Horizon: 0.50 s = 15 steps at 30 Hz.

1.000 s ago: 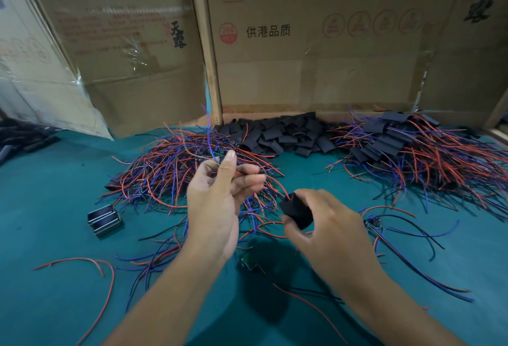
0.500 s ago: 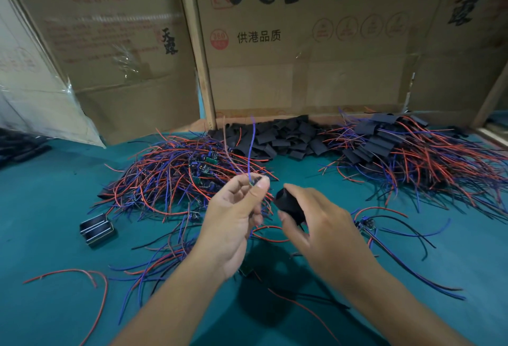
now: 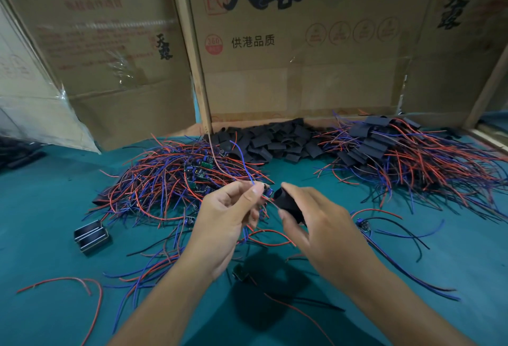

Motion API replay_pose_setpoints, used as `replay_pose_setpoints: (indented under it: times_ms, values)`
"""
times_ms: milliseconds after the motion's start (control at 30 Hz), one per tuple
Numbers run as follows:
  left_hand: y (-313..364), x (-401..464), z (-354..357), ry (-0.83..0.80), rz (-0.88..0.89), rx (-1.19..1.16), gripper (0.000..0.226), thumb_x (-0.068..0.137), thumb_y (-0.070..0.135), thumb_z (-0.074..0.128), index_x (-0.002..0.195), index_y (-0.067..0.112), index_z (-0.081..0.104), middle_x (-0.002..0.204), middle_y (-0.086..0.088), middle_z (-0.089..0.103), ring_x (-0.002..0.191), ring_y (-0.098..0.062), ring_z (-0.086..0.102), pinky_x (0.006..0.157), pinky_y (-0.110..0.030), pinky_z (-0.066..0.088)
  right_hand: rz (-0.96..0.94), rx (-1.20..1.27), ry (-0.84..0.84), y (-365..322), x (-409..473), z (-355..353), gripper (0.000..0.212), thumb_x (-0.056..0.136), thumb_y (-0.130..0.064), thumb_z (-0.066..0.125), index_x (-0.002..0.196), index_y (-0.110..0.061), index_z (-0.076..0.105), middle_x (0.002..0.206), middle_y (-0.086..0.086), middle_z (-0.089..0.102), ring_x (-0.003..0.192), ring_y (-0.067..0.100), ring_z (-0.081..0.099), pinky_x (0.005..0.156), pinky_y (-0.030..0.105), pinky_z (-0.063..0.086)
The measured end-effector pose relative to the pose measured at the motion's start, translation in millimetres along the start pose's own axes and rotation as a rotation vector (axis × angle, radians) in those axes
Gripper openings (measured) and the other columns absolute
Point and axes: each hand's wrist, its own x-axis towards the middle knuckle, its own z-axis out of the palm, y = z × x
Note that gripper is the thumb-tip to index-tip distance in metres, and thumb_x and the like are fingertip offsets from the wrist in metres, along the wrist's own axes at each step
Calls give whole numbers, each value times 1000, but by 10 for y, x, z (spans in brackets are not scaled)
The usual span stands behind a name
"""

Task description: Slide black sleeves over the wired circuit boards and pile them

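So from my feed, the left hand (image 3: 228, 216) is pinching a wired circuit board (image 3: 268, 191) between thumb and fingertips, tiny thing with a dark blue bit poking out past the thumb, and its blue and red wires arc up and away from the hand toward the far side. The right hand (image 3: 316, 224) is curled round a black sleeve (image 3: 287, 204), a short, flat, matte tube with its open mouth pointed at the board. The two are just about touching, but I can't tell if the board is actually inside yet. Beyond the left hand there's a big tangle of unsleeved boards (image 3: 176, 180) on the teal surface (image 3: 41, 208), red and blue wires everywhere with little green boards showing through. Straight out past both hands sits a heap of loose sleeves (image 3: 277, 142), and further out beyond the right hand is the finished pile (image 3: 398, 150), black sleeves stacked with wires fanning out. Cardboard boxes (image 3: 288, 57) stand along the back.
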Motion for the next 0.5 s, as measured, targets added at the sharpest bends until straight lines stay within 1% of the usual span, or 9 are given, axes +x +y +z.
replay_pose_setpoints:
  times_ms: [67, 133, 200, 333, 400, 500]
  values:
    - [-13, -1, -2, -8, 8, 4, 21, 77, 29, 72, 88, 12, 77, 71, -3, 60, 58, -10, 50, 57, -17, 45, -21, 3, -18, 11, 5, 0, 42, 90, -25, 56, 125, -3, 60, 102, 6, 67, 84, 28, 64, 68, 35, 49]
    - [-28, 0, -7, -34, 8, -17, 27, 77, 28, 72, 95, 10, 78, 72, -2, 61, 61, -10, 52, 60, -17, 46, -42, 8, -30, 31, 8, 5, 42, 90, -24, 56, 126, -4, 59, 104, 6, 67, 86, 27, 64, 70, 30, 43]
    - [-26, 5, -27, -63, 15, -27, 26, 79, 26, 71, 99, 11, 78, 72, -1, 61, 64, -9, 54, 64, -17, 48, -45, 27, -41, 45, 10, 2, 43, 90, -24, 57, 128, -4, 58, 108, 6, 66, 90, 27, 64, 72, 31, 45]
    - [-9, 12, -55, -99, 61, -5, 13, 82, 19, 75, 95, 15, 76, 73, 1, 62, 65, -11, 56, 66, -19, 47, -55, 53, -21, 42, 10, -7, 45, 91, -25, 56, 130, -4, 57, 111, 6, 66, 95, 26, 64, 74, 38, 52]
    - [-1, 11, -57, -94, 109, 57, 10, 82, 16, 76, 92, 16, 75, 75, 0, 64, 65, -11, 57, 65, -18, 48, -63, 44, 1, 43, 7, -1, 45, 90, -24, 58, 129, -3, 57, 111, 6, 66, 94, 24, 64, 74, 37, 52]
    - [-12, 9, -65, -82, 163, 157, 13, 79, 17, 75, 91, 11, 73, 84, -5, 69, 75, -10, 60, 68, -19, 51, -70, -6, 6, 40, 4, 2, 45, 91, -29, 55, 128, -3, 58, 110, 5, 66, 95, 24, 64, 73, 30, 50]
